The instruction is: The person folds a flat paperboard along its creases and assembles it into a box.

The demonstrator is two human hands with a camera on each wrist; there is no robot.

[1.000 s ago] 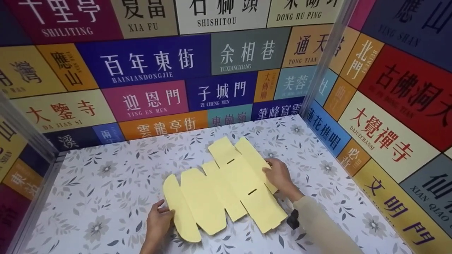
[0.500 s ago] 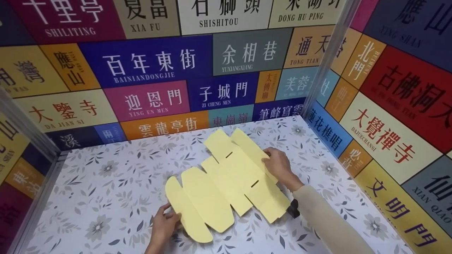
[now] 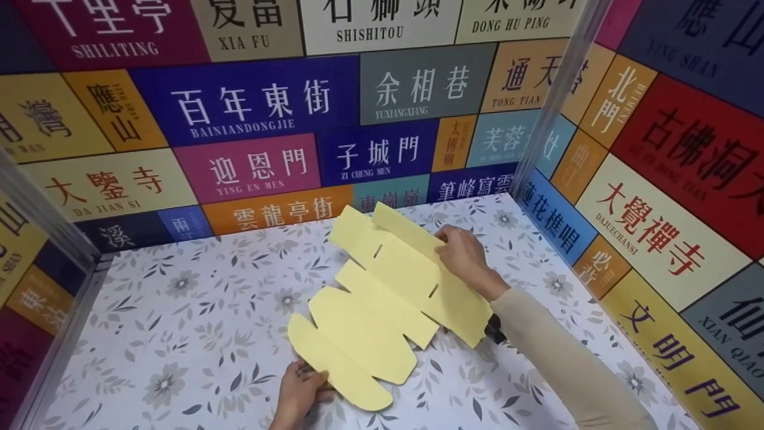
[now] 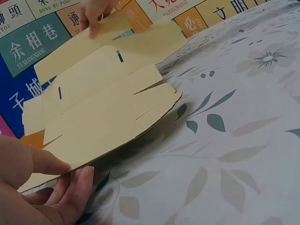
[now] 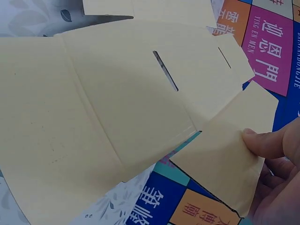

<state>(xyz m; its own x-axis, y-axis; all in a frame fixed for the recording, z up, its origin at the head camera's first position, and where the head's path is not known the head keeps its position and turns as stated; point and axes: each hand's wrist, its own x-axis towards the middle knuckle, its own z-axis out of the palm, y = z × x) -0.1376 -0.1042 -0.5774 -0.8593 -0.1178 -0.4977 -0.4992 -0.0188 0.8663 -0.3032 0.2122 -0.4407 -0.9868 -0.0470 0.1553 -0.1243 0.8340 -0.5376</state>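
Observation:
An unfolded yellow cardboard box blank [image 3: 364, 334], with creases, side flaps and two narrow slots, slants across the middle of the head view. My left hand [image 3: 300, 391] pinches the edge of its rounded near flap, thumb on top and fingers underneath. In the left wrist view the same card [image 4: 93, 112] rises away from the left hand [image 4: 47, 187]. At the far right side, my right hand [image 3: 464, 255] pinches a long flap. The right wrist view has the thumb of the right hand [image 5: 276, 159] on that flap's face, with the other fingers behind the card [image 5: 126, 93].
Beneath lies a white tabletop [image 3: 179, 322] with a grey leaf and flower pattern. Walls of coloured panels [image 3: 250, 101] with printed place names stand behind and on both sides. Clear strips [image 3: 552, 101] run up the corners. A small black object [image 3: 494, 328] shows beside the right sleeve.
The box blank has turned anticlockwise, its far end lifting away and leftward. My left hand has moved right and nearer; my right hand has moved slightly up and left. Both keep their grip.

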